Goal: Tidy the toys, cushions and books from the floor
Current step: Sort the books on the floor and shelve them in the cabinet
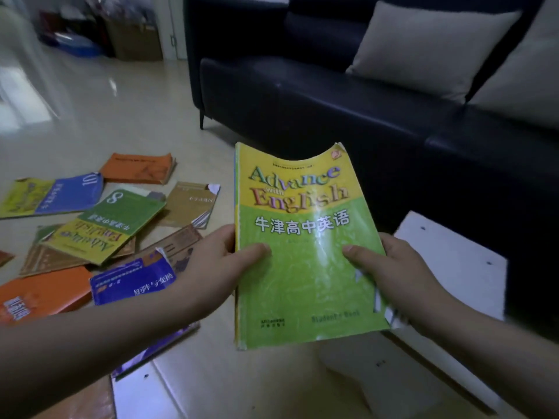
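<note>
A green and yellow "Advance with English" book (305, 285) is held up above the floor, cover facing me. My left hand (217, 261) grips its left edge, thumb lying on the cover. My right hand (390, 267) grips the right edge the same way. Several other books lie scattered on the floor to the left: an orange book (139, 168), a blue and yellow book (51, 195), a green book (124, 213), a brown book (193, 204), a blue book (133, 282) and an orange book (42, 294) near my left forearm.
A dark sofa (332, 110) stands behind the held book with two beige cushions (429, 46) on its seat. A white board (453, 261) lies at the right by the sofa. A cardboard box (136, 40) and clutter stand at the far wall.
</note>
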### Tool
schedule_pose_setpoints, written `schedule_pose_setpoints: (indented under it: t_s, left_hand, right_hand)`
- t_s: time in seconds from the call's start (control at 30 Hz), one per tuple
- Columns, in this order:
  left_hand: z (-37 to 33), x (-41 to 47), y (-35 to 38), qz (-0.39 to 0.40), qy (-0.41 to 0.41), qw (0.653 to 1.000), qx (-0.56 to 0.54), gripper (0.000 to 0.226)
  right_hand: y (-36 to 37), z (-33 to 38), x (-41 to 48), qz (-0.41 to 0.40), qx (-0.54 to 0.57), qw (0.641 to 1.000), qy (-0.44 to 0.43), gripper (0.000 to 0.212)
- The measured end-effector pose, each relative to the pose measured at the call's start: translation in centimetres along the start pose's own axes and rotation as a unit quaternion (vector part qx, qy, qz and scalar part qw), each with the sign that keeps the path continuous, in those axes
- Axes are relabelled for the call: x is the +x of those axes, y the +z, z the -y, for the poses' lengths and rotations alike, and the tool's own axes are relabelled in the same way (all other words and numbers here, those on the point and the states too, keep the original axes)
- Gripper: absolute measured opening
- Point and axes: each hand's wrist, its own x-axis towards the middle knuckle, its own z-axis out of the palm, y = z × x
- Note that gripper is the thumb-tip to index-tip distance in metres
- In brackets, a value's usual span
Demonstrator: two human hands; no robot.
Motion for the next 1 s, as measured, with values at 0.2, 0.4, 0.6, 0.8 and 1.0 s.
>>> schedule_pose_setpoints:
  t_s: [0.2,0.4,0.6,0.8,1.0]
  left_hand:
    - [-5.6,0.9,8.0,0.042,0.026,0.998,0.030,0.030]
    - [-9.7,1.7,20.2,0.133,0.046,0.989,0.041,0.034]
    - [-11.1,0.9,32.9,0.215,0.051,0.972,0.080,0.020]
    - [-11.0,-0.2,41.8,0.305,0.065,0.940,0.140,0.018]
    - [-8.9,-2.8,47.2,0.388,0.053,0.910,0.139,0.020]
  right_hand:
    - [-9.2,-2.5,-0.8,-0.052,0.043,0.998,0.011,0.012]
    - [-20.2,-7.6,-3.7,-0.139,0.059,0.988,0.044,0.019]
    - [-28.9,-14.1,-8.9,-0.269,0.039,0.959,0.083,0.013]
    - [-34.1,-19.7,-13.3,-0.339,0.007,0.932,0.128,0.009]
    - [-35.5,-23.7,-17.2,-0.375,-0.011,0.910,0.175,0.004]
